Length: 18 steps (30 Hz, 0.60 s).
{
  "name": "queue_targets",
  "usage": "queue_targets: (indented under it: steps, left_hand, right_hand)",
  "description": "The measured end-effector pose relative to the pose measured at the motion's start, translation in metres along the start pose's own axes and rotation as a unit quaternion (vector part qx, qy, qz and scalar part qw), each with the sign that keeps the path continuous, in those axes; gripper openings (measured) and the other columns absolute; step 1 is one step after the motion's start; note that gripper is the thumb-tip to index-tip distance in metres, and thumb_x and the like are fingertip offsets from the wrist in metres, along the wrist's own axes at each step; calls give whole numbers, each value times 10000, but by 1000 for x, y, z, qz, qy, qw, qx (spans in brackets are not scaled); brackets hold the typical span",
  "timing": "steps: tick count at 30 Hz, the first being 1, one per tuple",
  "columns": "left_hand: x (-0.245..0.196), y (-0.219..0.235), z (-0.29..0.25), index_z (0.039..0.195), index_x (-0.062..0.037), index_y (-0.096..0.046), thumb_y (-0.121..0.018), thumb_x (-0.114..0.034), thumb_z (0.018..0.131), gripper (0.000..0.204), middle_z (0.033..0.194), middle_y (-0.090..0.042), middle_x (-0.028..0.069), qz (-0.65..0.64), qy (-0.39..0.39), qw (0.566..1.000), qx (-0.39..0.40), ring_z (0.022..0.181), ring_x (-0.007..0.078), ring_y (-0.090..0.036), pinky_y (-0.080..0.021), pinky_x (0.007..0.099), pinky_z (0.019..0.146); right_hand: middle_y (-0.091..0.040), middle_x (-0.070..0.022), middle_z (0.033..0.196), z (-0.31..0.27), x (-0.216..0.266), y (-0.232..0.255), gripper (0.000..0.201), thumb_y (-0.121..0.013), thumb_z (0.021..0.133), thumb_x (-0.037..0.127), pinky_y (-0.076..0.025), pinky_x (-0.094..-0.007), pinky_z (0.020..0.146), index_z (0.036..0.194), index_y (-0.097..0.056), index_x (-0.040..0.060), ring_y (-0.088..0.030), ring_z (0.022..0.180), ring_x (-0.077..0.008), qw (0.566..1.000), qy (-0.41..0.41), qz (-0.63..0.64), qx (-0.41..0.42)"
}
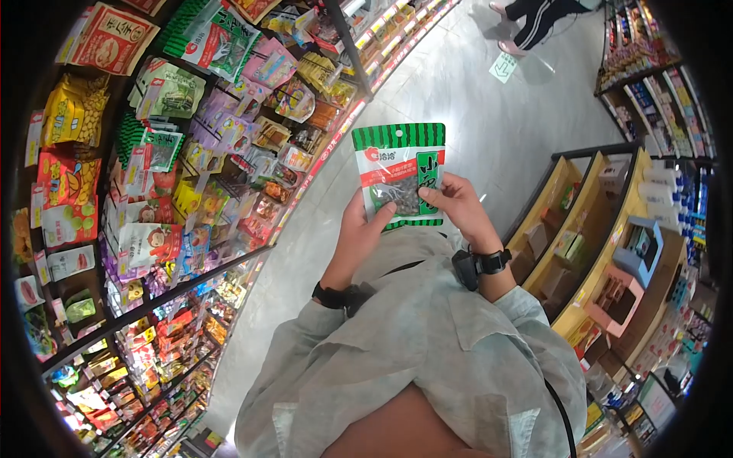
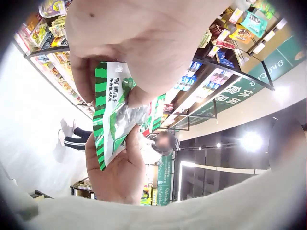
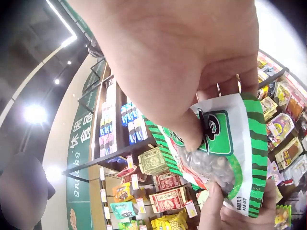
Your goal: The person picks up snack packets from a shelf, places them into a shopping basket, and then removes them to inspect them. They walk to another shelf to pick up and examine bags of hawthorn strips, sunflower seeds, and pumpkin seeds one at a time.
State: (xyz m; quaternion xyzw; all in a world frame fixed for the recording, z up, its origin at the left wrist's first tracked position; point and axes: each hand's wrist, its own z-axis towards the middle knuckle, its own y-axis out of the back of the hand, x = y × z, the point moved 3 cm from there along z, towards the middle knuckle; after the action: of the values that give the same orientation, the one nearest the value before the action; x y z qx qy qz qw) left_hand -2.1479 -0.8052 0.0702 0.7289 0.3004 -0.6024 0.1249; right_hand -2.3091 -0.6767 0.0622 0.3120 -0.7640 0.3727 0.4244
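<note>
A bag of melon seeds is held up in front of the body, its printed face toward the head camera. It has green striped ends, a red band and a clear window showing dark seeds. My left hand grips its lower left edge, thumb on the front. At the lower right edge my right hand pinches it, thumb over the green label. The right wrist view shows the seed window of the bag close up, between both thumbs. The fingers behind the bag are mostly hidden.
Snack shelves packed with hanging bags run along the left. A wooden shelf unit with boxes stands on the right. Grey floor lies between them. Another person stands farther up the aisle, near a floor arrow sign.
</note>
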Motion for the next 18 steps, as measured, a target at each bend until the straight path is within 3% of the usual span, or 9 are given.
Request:
queue_targets:
  steps: [10,18]
  left_hand:
    - [-26,55,87,1355,19,-529,-638,-54,982,395,1268,-638,57,-26,-30,999,-29,1121,119,-609,-490,298,959]
    - [-37,75,98,1360,-2,-532,-653,-50,979,403,1258,-644,40,-42,-30,992,-119,1094,104,-606,-496,293,941]
  right_hand:
    - [-694,47,1004,108,63,-13,264,-599,1052,210,-462,-257,877,1124,-728,-8,-559,945,-38,993,16,-115,23]
    - [-705,20,1048,169,77,-29,283,-586,1059,212,-475,-259,888,1169,-707,-19,-576,958,-55,983,23,-138,118]
